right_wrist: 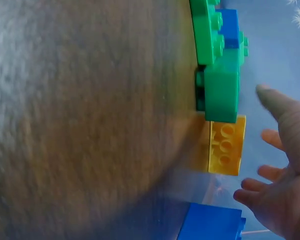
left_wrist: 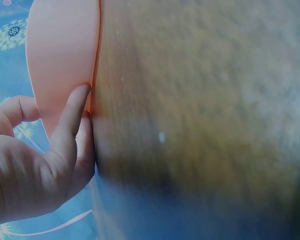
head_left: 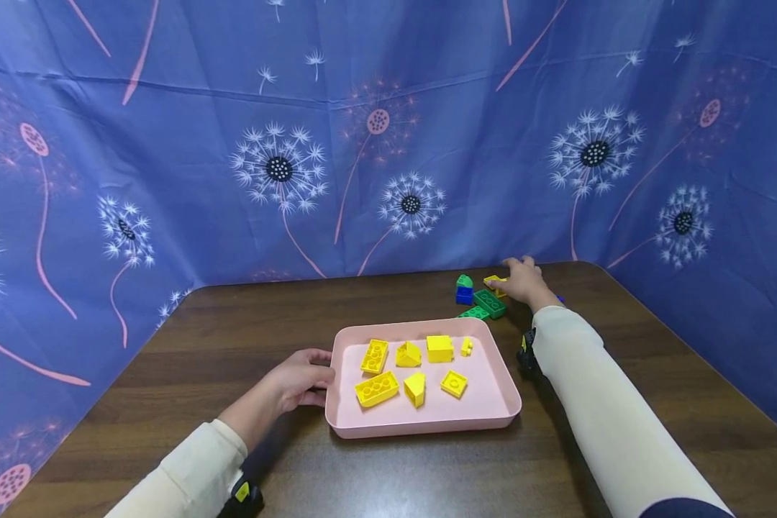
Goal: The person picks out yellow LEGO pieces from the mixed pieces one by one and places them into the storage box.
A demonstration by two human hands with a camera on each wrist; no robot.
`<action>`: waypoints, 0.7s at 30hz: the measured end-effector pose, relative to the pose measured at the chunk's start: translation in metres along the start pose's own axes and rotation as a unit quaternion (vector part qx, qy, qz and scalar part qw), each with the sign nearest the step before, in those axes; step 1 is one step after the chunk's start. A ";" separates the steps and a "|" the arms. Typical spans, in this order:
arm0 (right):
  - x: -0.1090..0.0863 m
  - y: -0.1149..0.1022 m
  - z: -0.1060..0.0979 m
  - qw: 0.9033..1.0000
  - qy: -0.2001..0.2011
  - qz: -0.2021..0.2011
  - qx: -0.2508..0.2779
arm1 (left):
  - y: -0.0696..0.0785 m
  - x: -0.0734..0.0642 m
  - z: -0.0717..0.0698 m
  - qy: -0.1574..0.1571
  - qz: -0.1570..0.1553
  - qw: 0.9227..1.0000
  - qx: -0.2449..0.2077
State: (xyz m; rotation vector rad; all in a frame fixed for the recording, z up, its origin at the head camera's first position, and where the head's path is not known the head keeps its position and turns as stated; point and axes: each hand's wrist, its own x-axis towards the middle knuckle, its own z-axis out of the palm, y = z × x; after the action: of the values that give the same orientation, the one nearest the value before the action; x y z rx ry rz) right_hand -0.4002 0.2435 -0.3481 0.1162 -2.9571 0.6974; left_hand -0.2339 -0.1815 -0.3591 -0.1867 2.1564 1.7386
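A pink tray (head_left: 427, 426) with low walls holds several yellow toy bricks (head_left: 439, 349) of differing shapes, some studded, some wedge-like. At its left wall, my left hand (head_left: 301, 379) holds the tray; in the left wrist view one finger reaches over the rim while another lies along the outer wall. My right hand (head_left: 523, 282) is stretched out at the back right of the table, over a yellow studded brick (right_wrist: 227, 146). In the right wrist view its fingers are spread apart around air, with the brick just beyond the fingertips.
Green bricks (head_left: 490, 304) lie behind the tray's right corner. Beside them a blue brick (head_left: 464, 296) carries a green piece (head_left: 464, 280). Another blue brick (right_wrist: 212, 222) sits near my right hand. A blue dandelion-print curtain (head_left: 388, 180) hangs at the wooden table's (head_left: 265, 316) back edge.
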 end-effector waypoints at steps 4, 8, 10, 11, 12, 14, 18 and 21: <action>0.000 -0.001 0.002 1.000 -0.002 -0.017 -0.021 | -0.001 -0.001 -0.001 -0.006 0.008 1.000 -0.002; -0.002 0.000 0.002 0.999 0.006 -0.021 -0.043 | -0.001 -0.002 -0.001 -0.006 0.011 1.000 -0.004; -0.003 0.000 0.002 0.999 0.011 -0.019 -0.044 | 0.000 -0.002 -0.001 -0.005 0.010 1.000 -0.003; -0.004 0.000 0.002 0.999 0.014 -0.018 -0.045 | 0.000 -0.002 -0.001 -0.004 0.009 1.000 -0.002; -0.004 0.000 0.002 0.999 0.016 -0.020 -0.047 | 0.001 -0.002 -0.001 -0.004 0.008 1.000 0.000; -0.006 0.000 0.002 0.998 0.022 -0.020 -0.051 | 0.001 -0.002 -0.001 -0.001 0.004 1.000 0.001; -0.008 0.001 0.003 0.998 0.025 -0.015 -0.059 | 0.000 -0.001 0.000 0.002 -0.002 1.000 0.003; -0.009 0.003 0.004 0.998 0.025 -0.012 -0.064 | -0.001 0.000 0.000 0.004 -0.001 1.000 0.001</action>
State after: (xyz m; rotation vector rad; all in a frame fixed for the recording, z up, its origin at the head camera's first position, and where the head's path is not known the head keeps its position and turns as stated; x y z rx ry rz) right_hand -0.3924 0.2451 -0.3544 0.1213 -2.9376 0.4985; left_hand -0.2334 -0.1815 -0.3595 -0.1952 2.1630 1.7368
